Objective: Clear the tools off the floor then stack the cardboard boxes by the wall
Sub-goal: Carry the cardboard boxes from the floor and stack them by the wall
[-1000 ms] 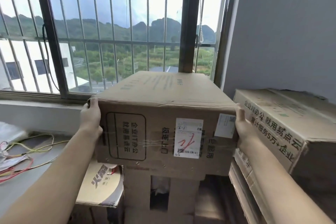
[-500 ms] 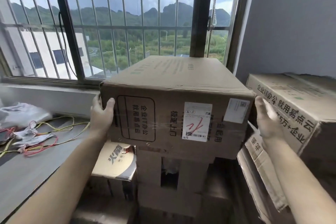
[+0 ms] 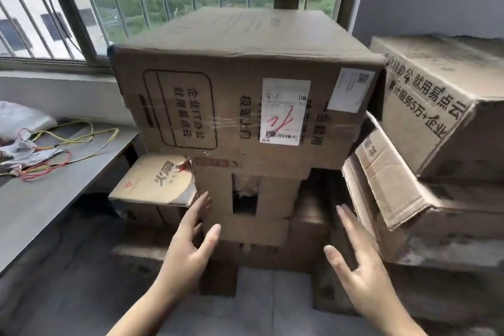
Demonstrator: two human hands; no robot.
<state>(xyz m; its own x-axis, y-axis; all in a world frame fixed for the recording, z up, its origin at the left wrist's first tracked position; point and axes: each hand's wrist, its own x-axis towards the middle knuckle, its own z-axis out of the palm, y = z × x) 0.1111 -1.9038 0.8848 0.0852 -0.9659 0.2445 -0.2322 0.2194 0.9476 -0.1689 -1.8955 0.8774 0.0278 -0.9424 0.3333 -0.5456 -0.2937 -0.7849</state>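
A large cardboard box (image 3: 234, 95) with a white shipping label sits on top of a smaller box (image 3: 245, 199) that has a cut-out hole in its front, below the barred window. My left hand (image 3: 191, 243) is open below the big box, its fingers straight and close to the lower box's left edge. My right hand (image 3: 357, 264) is open too, fingers spread, apart from any box. Neither hand holds anything.
More cardboard boxes (image 3: 436, 106) are stacked at the right against the grey wall. A low box (image 3: 158, 180) with printed text sits left of the stack. A grey desk (image 3: 41, 199) at the left carries coloured wires (image 3: 49, 161) and a plastic bag.
Both hands have let go of the sides of the large box and dropped down in front of the stack. The view has tilted downward and the box rests on the stack.
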